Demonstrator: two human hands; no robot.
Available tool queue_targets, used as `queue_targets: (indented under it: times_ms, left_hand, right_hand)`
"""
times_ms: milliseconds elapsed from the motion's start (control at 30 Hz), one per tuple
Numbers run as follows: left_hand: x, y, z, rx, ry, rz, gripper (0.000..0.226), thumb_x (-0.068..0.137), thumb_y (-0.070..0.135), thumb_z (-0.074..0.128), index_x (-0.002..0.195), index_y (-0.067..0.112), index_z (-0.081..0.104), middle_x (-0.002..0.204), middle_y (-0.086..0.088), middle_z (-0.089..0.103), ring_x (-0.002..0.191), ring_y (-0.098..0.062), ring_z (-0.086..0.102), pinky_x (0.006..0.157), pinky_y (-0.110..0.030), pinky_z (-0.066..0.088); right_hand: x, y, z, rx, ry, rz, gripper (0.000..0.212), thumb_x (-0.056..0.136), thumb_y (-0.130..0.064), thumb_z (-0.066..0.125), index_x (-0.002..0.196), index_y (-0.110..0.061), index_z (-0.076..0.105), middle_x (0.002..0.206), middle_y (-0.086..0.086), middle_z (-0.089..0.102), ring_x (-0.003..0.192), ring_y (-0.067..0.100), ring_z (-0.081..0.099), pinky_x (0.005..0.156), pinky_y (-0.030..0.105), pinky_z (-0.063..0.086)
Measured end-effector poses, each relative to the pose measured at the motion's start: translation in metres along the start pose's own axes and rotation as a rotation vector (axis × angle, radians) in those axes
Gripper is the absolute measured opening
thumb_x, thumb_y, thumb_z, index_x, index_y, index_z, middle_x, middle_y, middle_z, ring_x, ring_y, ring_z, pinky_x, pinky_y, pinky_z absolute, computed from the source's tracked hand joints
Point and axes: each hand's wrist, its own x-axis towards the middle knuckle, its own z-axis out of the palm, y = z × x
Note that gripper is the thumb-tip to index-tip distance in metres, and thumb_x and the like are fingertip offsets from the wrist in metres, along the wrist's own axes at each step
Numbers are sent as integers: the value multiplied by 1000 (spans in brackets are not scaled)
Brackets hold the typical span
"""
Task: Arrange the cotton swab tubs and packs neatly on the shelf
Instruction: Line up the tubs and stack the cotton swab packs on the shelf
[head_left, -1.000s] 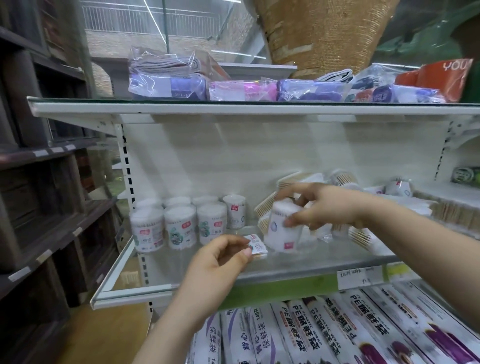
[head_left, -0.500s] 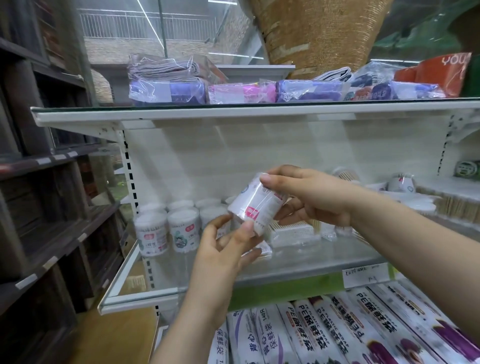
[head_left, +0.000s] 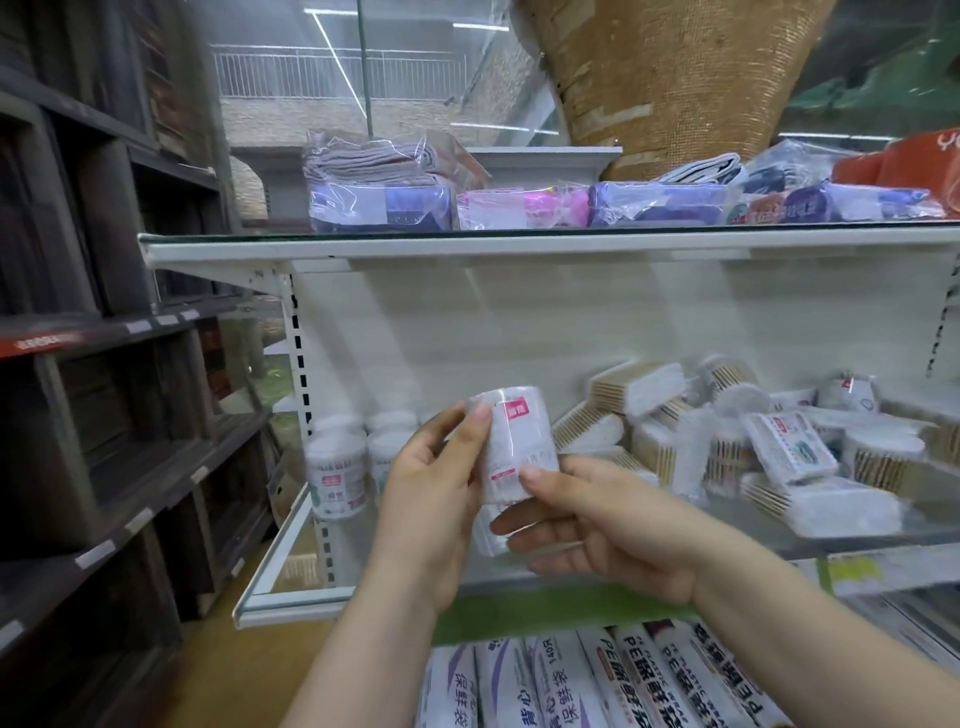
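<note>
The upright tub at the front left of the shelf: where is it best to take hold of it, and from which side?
Probably grip the tub round its curved side wall, near the top, coming from the front and slightly left. It stands upright, its front and left are free, while a neighbouring tub stands close on its right.

Glass shelf (head_left: 291, 605): upright tubs (head_left: 336, 478), jumbled packs (head_left: 789, 457)
</note>
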Motion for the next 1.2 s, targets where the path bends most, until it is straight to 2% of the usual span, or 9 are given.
queue_targets:
  times_ms: [167,333,433,533,667,767,867,1033,1200]
  left_hand:
    - [1,-1,-3,53,-25,0,32,85,16,59,113,2,61,101,-17,71,81,-21,67,64,-26,58]
    - [0,-3,-7,93,-35,18,48,77,22,63,120,1,58,107,-19,70,88,-23,68,70,-28,59]
    - [-1,-4,-11,165,-76,40,57,73,24,66,126,6,55,111,-15,70,102,-27,67,85,-36,56]
    - [-1,-1,-13,346,-155,46,67,65,30,71,128,22,52,106,-2,73,102,-19,68,93,-38,51]
    - [14,12,-7,419,-173,106,72,62,29,72,130,23,49,96,4,75,92,-18,71,83,-37,55]
    - [27,21,3,483,-207,173,58,72,26,71,125,26,48,92,8,76,88,-13,72,73,-30,57]
    - [38,25,9,524,-226,193,39,84,14,65,116,30,50,90,11,75,85,-4,71,64,-17,54]
    - [45,11,-3,766,-70,238,52,88,18,62,136,22,44,137,5,51,127,-8,47,90,-19,43]
    - [32,2,-23,801,-32,257,30,92,11,57,109,35,59,117,17,59,117,-3,52,100,-22,39]
  right_hand:
    - [2,11,6,66,10,-2,39,67,-42,65,97,-18,63,88,6,72,76,15,67,72,31,54]
    - [0,13,5,71,5,-1,36,69,-41,64,97,-18,63,89,6,72,79,16,67,73,31,54]
    - [-1,13,4,61,13,-8,38,68,-42,65,98,-19,64,89,4,71,79,15,66,74,31,54]
    - [-1,5,0,-81,29,8,50,64,-48,67,104,-18,65,101,2,70,90,17,66,82,34,54]
    - [7,-31,-11,-360,84,-63,65,59,-60,70,115,-28,59,109,-6,70,99,17,67,87,39,55]
    - [21,-67,-21,-310,165,-183,57,60,-48,73,112,-31,59,103,-3,72,92,17,69,85,41,55]
    - [34,-92,-27,-403,149,-223,46,76,-28,74,118,-22,58,103,3,72,94,18,70,87,38,55]
    - [72,-85,-38,-754,385,-219,54,77,-27,75,126,-21,52,102,-1,56,90,18,63,84,34,56]
    - [112,-27,-54,-801,434,-36,67,77,-26,74,135,-9,44,132,12,51,113,27,56,92,34,49]
